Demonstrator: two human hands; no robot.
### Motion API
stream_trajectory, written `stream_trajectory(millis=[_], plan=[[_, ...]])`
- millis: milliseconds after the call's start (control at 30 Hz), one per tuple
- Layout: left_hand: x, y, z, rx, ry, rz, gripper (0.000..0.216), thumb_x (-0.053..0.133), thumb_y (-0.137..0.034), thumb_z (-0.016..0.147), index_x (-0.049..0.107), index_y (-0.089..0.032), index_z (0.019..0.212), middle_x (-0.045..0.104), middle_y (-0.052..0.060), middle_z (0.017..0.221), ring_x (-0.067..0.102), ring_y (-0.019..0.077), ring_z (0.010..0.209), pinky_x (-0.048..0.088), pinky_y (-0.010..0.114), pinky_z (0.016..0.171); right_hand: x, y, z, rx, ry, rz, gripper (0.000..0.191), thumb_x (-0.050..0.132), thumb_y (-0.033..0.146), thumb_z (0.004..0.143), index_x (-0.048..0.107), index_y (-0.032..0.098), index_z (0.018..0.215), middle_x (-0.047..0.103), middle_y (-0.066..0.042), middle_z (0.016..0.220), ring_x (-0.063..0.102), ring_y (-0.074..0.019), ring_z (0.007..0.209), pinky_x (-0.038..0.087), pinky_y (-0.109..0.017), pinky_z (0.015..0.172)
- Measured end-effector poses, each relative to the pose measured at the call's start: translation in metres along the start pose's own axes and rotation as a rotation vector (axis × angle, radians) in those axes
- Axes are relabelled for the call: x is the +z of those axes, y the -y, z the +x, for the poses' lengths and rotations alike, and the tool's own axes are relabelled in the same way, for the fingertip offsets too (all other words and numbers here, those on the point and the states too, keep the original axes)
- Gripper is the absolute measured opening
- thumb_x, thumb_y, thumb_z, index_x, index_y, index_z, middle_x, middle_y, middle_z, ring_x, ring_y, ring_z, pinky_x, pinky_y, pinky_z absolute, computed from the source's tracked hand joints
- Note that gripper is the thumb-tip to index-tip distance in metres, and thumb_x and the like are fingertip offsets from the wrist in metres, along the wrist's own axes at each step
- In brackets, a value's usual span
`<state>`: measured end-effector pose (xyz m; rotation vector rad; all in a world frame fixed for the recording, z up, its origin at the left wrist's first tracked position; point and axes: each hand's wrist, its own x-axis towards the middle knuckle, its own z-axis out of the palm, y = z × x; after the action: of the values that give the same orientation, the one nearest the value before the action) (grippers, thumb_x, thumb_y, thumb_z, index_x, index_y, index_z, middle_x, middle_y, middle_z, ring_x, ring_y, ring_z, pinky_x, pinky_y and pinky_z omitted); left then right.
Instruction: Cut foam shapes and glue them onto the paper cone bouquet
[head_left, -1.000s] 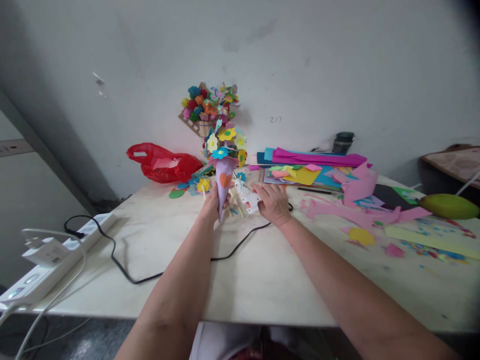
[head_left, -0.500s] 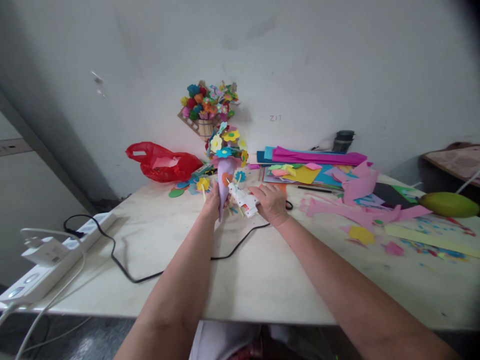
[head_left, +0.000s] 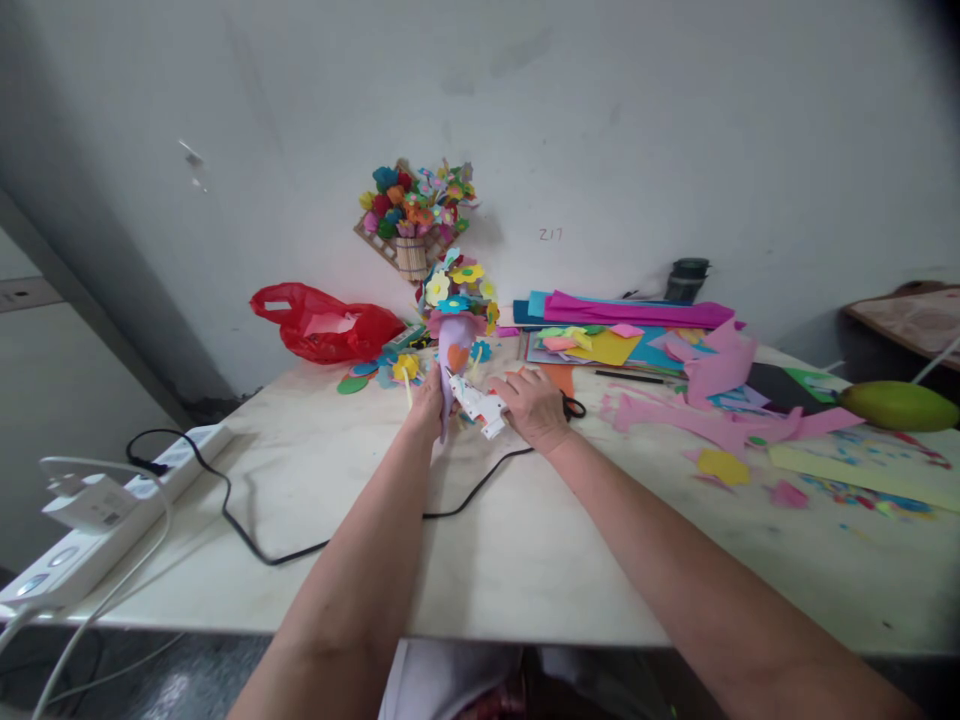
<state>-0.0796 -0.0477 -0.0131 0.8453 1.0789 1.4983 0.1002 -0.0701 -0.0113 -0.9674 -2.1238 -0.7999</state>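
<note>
My left hand is closed round a purple paper cone with an orange heart on it. Paper flowers in yellow, blue and pink stand out of the cone's top. My right hand grips a white glue gun, its nozzle pointing at the cone's side. The gun's black cable runs back across the table to the left.
A white power strip lies at the table's left edge. A red plastic bag and a flower basket sit by the wall. Coloured paper sheets, pink scraps, loose cut-out flowers and a green object fill the right.
My right hand has gone from lying on the glue gun to picking it up and swinging it left to the cone. The cone has stayed upright in my left hand.
</note>
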Motion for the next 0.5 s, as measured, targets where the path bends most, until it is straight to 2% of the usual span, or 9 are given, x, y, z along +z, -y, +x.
stream_trajectory(millis=[300, 500], plan=[[0.0051, -0.001, -0.0044, -0.006, -0.076, -0.017, 0.048, 0.048, -0.062, 0.082, 0.052, -0.017, 0.067, 0.049, -0.002, 0.042, 0.044, 0.01, 0.033, 0.035, 0.02, 0.036, 0.0002, 0.003, 0.0016, 0.025, 0.052, 0.017, 0.027, 0.045, 0.021, 0.093, 0.069, 0.018, 0.104, 0.064, -0.009, 0.083, 0.045, -0.0223, 0.078, 0.024, -0.035, 0.07], [0.0066, 0.0, -0.0028, -0.028, -0.122, 0.003, 0.047, 0.044, -0.059, 0.086, 0.051, -0.017, 0.067, 0.049, -0.002, 0.042, 0.045, 0.0106, 0.033, 0.036, 0.021, 0.036, 0.003, 0.0039, 0.0014, 0.044, 0.056, 0.022, 0.026, 0.045, 0.021, 0.093, 0.068, 0.017, 0.105, 0.064, -0.009, 0.082, 0.045, -0.0224, 0.078, 0.024, -0.035, 0.07]])
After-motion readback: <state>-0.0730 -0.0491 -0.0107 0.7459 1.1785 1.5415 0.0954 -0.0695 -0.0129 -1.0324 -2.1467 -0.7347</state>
